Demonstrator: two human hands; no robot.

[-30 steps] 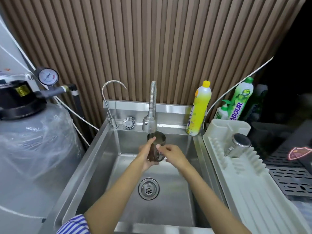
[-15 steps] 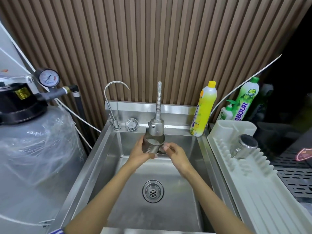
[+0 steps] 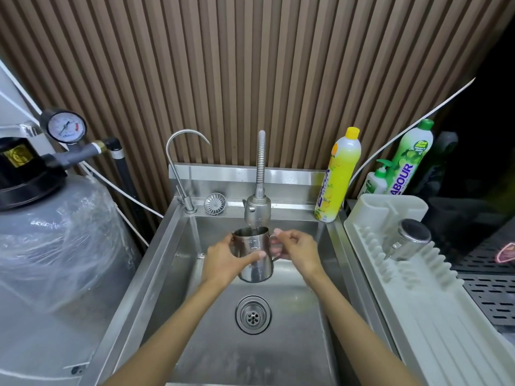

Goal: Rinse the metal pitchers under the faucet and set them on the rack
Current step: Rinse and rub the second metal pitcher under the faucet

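Holding the pitcher (image 3: 255,253) upright over the sink (image 3: 292,344), your left hand (image 3: 225,260) wraps its body while your right hand (image 3: 299,250) pinches the handle. Its mouth sits directly beneath the faucet (image 3: 257,210); I cannot tell whether water is running. Farther right, one rinsed pitcher (image 3: 408,242) already lies on the rack (image 3: 432,316), so you are partway: this one awaits racking.

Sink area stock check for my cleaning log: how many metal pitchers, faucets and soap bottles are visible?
Metal pitchers: 2, one held under the faucet, one upside down on the rack
Faucets: 2, flexible, gooseneck
Soap bottles: 3, yellow, tall green, small pump
Total: 7
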